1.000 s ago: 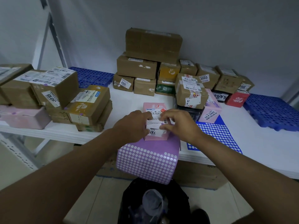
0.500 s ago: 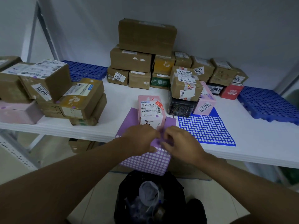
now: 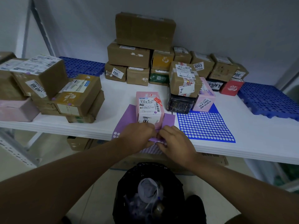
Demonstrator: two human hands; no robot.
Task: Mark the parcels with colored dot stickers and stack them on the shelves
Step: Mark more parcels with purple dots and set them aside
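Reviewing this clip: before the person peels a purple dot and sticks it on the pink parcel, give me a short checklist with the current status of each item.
1. Both hands on the purple sticker sheet: ok, the left hand and the right hand pinch its front edge.
2. Dot actually lifted off the sheet: cannot tell, the fingertips hide it.
3. Pink parcel within reach: ok, it stands upright on the sheet just behind the hands.
4. Parcel already marked: ok to check, one purple dot shows beside its label.
5. Blue sticker sheet out of the way: ok, it lies flat to the right.
6. Shelf space for stacking: ok, bare white surface is on the right.
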